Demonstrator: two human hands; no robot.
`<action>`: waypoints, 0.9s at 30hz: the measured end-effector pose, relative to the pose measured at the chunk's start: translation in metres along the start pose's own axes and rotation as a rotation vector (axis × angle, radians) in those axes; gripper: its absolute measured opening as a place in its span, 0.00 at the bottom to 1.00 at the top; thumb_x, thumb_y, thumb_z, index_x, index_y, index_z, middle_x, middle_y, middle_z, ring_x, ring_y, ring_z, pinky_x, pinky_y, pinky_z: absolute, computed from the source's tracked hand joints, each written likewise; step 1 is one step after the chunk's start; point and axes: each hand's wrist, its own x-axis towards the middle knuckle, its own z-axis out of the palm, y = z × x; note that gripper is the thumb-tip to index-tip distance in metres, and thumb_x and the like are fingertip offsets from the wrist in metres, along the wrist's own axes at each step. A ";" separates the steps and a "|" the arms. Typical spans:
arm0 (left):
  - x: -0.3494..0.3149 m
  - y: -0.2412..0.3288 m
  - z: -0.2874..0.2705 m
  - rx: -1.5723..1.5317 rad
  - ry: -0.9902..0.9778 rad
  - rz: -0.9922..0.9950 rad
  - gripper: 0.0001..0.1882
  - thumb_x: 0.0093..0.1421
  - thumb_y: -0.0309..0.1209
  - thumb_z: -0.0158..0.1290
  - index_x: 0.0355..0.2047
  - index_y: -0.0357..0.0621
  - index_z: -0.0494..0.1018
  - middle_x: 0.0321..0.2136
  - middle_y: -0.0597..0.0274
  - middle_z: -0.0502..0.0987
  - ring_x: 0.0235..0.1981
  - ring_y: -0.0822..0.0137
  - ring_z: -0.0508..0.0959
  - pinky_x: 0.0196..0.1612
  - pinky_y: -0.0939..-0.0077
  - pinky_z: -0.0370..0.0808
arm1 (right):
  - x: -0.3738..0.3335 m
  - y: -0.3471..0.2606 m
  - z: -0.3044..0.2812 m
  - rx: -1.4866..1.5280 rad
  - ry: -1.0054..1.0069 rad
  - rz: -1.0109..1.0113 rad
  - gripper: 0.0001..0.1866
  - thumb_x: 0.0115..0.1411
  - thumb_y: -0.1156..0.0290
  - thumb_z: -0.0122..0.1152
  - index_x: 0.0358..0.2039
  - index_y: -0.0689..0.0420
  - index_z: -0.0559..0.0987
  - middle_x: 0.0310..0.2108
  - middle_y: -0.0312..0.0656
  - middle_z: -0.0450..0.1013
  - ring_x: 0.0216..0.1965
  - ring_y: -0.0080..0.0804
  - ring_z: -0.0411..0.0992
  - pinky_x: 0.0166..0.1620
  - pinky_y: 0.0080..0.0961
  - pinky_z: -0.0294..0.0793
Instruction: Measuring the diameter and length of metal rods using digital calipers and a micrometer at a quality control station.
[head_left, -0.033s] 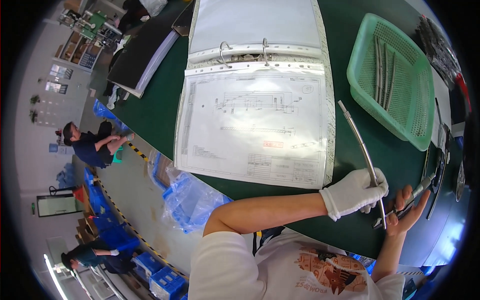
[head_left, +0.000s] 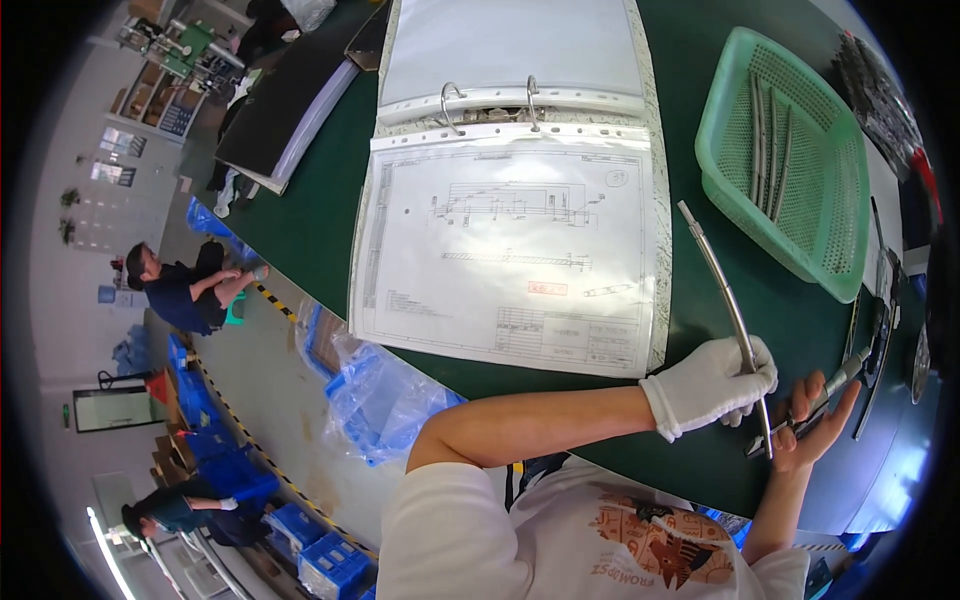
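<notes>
My left hand (head_left: 708, 386), in a white glove, grips a slim, slightly curved metal rod (head_left: 722, 277) with a narrower stepped tip at its far end. The rod slants from beside the binder down toward my bare right hand (head_left: 818, 436). That hand has its fingers around a micrometer (head_left: 843, 373), whose grey barrel points up to the right. The rod's near end lies at the micrometer's frame; whether it sits between the measuring faces I cannot tell. A ring binder (head_left: 430, 300) lies open left of the rod, showing a technical drawing in a clear sleeve.
A green perforated basket (head_left: 722, 165) holding several metal rods (head_left: 768, 150) stands at the far right of the green table (head_left: 690, 240). Dark tools (head_left: 880, 310) lie by the right edge. A black folder (head_left: 290, 115) rests at far left. Two people sit beyond, near blue bins (head_left: 333, 563).
</notes>
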 end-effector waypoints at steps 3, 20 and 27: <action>0.001 -0.002 -0.001 0.034 -0.008 0.021 0.06 0.56 0.31 0.44 0.29 0.42 0.64 0.24 0.65 0.67 0.20 0.78 0.66 0.22 0.86 0.66 | 0.000 0.000 -0.001 -0.008 -0.011 -0.018 0.32 0.54 0.40 0.30 0.28 0.62 0.63 0.19 0.47 0.63 0.09 0.37 0.61 0.12 0.27 0.61; -0.017 0.033 -0.006 -0.043 -0.327 0.131 0.08 0.60 0.36 0.34 0.32 0.46 0.57 0.23 0.44 0.73 0.16 0.61 0.75 0.14 0.79 0.70 | -0.001 0.000 0.018 -0.107 0.283 -0.122 0.26 0.59 0.48 0.25 0.29 0.59 0.63 0.17 0.43 0.63 0.04 0.30 0.57 0.06 0.22 0.54; -0.012 0.039 -0.014 0.243 -0.151 0.188 0.18 0.49 0.18 0.41 0.42 0.42 0.55 0.28 0.57 0.65 0.18 0.72 0.69 0.16 0.86 0.69 | -0.001 0.003 0.026 -0.096 0.345 -0.106 0.26 0.57 0.45 0.29 0.30 0.57 0.64 0.19 0.41 0.65 0.04 0.27 0.56 0.06 0.21 0.54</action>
